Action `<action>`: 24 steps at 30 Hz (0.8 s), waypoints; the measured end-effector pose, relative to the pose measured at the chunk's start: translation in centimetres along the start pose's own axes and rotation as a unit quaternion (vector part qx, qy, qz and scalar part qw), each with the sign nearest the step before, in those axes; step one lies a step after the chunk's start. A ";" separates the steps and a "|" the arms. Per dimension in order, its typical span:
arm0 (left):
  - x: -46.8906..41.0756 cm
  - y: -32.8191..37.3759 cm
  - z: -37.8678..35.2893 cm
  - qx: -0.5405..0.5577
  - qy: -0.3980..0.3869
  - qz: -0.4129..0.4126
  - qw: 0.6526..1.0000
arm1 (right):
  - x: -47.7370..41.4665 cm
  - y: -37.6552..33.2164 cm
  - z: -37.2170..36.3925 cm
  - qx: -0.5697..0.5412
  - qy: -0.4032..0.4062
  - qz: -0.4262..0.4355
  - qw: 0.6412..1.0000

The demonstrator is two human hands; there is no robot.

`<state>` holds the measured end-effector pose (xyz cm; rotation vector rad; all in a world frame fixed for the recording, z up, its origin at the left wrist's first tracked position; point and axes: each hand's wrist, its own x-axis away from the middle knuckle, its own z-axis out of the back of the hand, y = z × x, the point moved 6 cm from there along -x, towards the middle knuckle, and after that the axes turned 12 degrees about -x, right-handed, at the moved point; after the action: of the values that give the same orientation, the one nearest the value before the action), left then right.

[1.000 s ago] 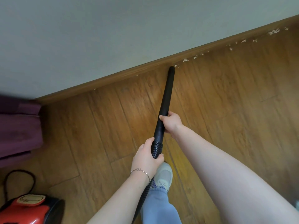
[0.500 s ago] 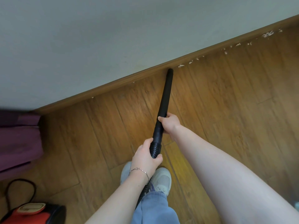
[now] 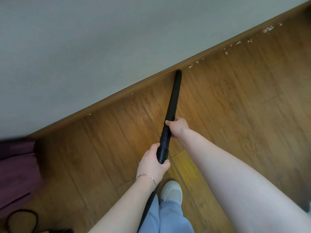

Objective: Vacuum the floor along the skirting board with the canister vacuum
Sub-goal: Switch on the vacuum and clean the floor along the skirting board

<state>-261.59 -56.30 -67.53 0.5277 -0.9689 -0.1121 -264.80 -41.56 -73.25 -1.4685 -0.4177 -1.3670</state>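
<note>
Toward nine o'clock, at the frame's left edge, a purple cloth (image 3: 15,174) hangs dim and blurred, and a black cord (image 3: 21,221) loops on the floor (image 3: 84,165) at seven o'clock; the canister itself is hardly in view, only a dark scrap at the bottom edge. Along the skirting (image 3: 101,105) from nine o'clock up to the centre, the boards look nearly clean, with just a fleck or two against the trim. At six o'clock a shoe (image 3: 171,190) and a blue trouser leg (image 3: 168,217) stand under the arms. The left hand (image 3: 151,165) has its grip wrapped tight round the ribbed hose (image 3: 162,153) where it joins the wand (image 3: 173,101); the right hand (image 3: 178,126), just ahead at the centre, has its grip closed about the wand's lower shaft. The wand runs up toward twelve o'clock, its tip touching or almost touching the skirting. From there toward two o'clock a trail of pale crumbs (image 3: 235,43) lies along the trim to the corner, thickest at the far end. By my reading, the left stretch is done and the right stretch is left, so the job is about half finished.
</note>
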 end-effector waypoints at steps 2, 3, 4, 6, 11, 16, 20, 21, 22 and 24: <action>-0.2 0.2 0.1 -0.002 -0.004 0.001 1.000 | -0.3 -0.1 0.0 0.003 0.004 -0.002 1.000; -0.2 0.3 0.2 -0.001 -0.006 0.001 1.000 | -0.4 -0.2 0.0 0.005 0.007 0.000 1.000; -0.3 0.4 0.3 -0.002 -0.008 0.001 1.000 | -0.4 -0.3 0.0 0.008 0.010 0.004 1.000; -0.6 0.8 0.6 -0.004 -0.010 -0.002 1.000 | -0.6 -0.6 0.2 0.013 0.012 0.009 1.000; -1.6 2.3 0.9 -0.006 -0.019 -0.015 1.000 | -1.3 -1.8 1.5 0.002 0.020 0.017 1.000; -2.7 3.5 1.2 -0.020 -0.022 -0.025 0.999 | -2.2 -2.7 2.4 -0.018 0.021 0.021 0.999; -3.5 3.9 1.7 -0.030 -0.018 -0.028 0.999 | -2.8 -3.2 2.4 -0.042 0.018 0.026 0.999; -3.6 3.8 1.7 -0.030 -0.018 -0.027 0.999 | -3.0 -3.3 2.4 -0.041 0.018 0.029 0.999; -3.7 3.8 1.7 -0.031 -0.017 -0.027 0.999 | -3.1 -3.3 2.4 -0.041 0.019 0.030 0.999; -3.9 4.0 1.3 -0.031 -0.020 -0.022 0.999 | -3.4 -3.2 2.8 -0.044 0.022 0.030 0.998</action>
<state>-265.41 -52.04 -67.95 0.4922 -0.9907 -0.1928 -266.87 -36.68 -74.28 -1.5074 -0.2856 -1.3818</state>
